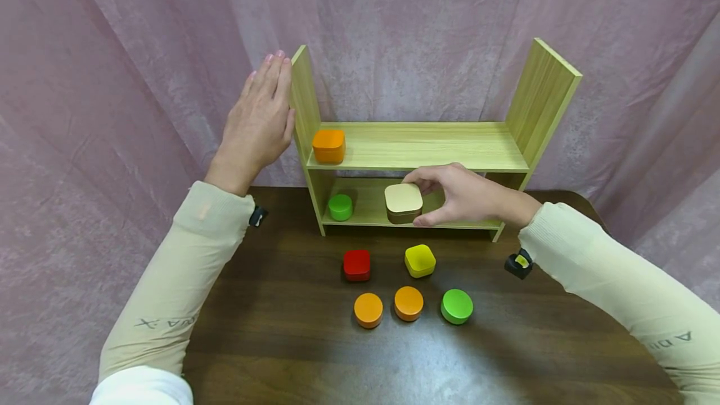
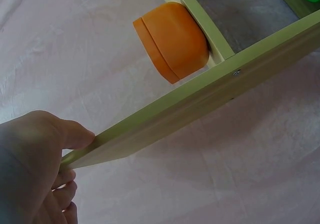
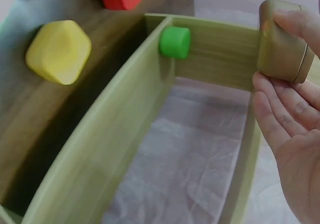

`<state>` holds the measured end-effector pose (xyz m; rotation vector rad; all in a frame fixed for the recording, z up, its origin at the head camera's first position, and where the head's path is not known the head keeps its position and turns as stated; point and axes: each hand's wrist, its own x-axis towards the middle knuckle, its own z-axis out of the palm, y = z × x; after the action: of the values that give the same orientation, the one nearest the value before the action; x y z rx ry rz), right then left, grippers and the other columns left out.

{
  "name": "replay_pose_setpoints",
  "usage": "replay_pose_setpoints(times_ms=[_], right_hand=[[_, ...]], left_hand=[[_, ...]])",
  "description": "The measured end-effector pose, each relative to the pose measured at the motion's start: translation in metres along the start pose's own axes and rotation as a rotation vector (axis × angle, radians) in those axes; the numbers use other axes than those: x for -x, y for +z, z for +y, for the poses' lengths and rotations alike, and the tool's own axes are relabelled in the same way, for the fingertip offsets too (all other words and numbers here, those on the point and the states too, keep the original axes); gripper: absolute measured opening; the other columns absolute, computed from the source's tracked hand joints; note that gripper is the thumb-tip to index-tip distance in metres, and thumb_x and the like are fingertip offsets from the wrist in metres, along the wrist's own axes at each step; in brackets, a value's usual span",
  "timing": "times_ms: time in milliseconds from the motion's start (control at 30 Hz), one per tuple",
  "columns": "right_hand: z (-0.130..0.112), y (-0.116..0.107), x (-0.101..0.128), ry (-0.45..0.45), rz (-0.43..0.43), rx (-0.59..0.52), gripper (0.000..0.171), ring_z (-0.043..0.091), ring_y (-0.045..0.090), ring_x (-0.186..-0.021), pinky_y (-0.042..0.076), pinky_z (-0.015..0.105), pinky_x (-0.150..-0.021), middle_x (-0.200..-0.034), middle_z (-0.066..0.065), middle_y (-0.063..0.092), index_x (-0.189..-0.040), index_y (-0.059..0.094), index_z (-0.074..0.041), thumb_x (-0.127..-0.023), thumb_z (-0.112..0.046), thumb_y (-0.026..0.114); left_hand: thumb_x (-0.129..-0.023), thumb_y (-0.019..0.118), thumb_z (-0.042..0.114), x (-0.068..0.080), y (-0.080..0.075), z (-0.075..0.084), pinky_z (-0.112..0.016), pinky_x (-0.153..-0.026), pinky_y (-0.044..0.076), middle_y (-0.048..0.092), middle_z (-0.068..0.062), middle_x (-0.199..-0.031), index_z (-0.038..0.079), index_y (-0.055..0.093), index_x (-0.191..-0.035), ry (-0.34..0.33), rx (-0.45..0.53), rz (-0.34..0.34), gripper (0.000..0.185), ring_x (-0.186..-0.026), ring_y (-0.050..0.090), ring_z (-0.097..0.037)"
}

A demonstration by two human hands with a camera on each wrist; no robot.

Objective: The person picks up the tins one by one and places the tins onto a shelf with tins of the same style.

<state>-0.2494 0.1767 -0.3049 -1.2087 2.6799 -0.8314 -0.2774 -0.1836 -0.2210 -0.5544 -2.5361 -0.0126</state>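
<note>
In the head view my left hand (image 1: 260,108) holds the left side panel of the pale wooden shelf (image 1: 416,147), fingers stretched along its outer side. The left wrist view shows the thumb at the panel's front edge, fingers on the far side. My right hand (image 1: 464,192) pinches a gold, rounded-square lidded box (image 1: 403,199) between thumb and fingers. From the head, the box overlaps the lower compartment. An orange rounded-square box (image 1: 329,146) sits at the upper board's left end; a green round box (image 1: 340,207) stands at the lower board's left end.
On the dark wooden table (image 1: 270,330), before the shelf, lie a red box (image 1: 357,265), a yellow box (image 1: 420,261), two orange round boxes, one leftmost (image 1: 368,310) and one beside it (image 1: 408,302), and a green round box (image 1: 457,306). A pink curtain (image 1: 405,30) hangs behind.
</note>
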Motion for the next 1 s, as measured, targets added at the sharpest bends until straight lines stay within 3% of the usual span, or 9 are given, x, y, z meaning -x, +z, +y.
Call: replay_pose_setpoints(times_ms=[400,767,1000], right_hand=[[-0.005,-0.015,-0.043,0.012,0.057,-0.046,0.059,0.016,0.073,-0.103,0.059,0.039,-0.104,-0.109,0.002,0.075,-0.133,0.066,-0.009,-0.082,-0.022,0.091],[0.003,-0.017,-0.071,0.03,0.11,-0.079,0.055,0.023,0.07,-0.11,0.056,0.041,-0.109,-0.112,0.009,0.074,-0.132,0.067,-0.006,-0.083,-0.018,0.089],[0.005,-0.018,-0.083,0.077,0.123,-0.06,0.06,0.021,0.07,-0.113,0.055,0.04,-0.11,-0.116,0.004,0.075,-0.135,0.066,-0.012,-0.083,-0.028,0.091]], left_hand=[[-0.108,0.051,0.015,0.001,0.0,0.001,-0.052,-0.136,0.017,0.016,-0.02,-0.177,-0.004,0.015,-0.167,-0.008,0.001,-0.004,0.072,-0.166,0.017,-0.036],[-0.107,0.051,0.014,0.003,0.0,-0.001,-0.052,-0.136,0.018,0.018,-0.021,-0.176,-0.004,0.016,-0.167,-0.011,0.006,0.007,0.071,-0.165,0.018,-0.036],[-0.107,0.05,0.014,0.004,-0.001,-0.001,-0.052,-0.135,0.018,0.018,-0.021,-0.176,-0.004,0.016,-0.167,-0.014,0.002,0.009,0.071,-0.165,0.018,-0.036]])
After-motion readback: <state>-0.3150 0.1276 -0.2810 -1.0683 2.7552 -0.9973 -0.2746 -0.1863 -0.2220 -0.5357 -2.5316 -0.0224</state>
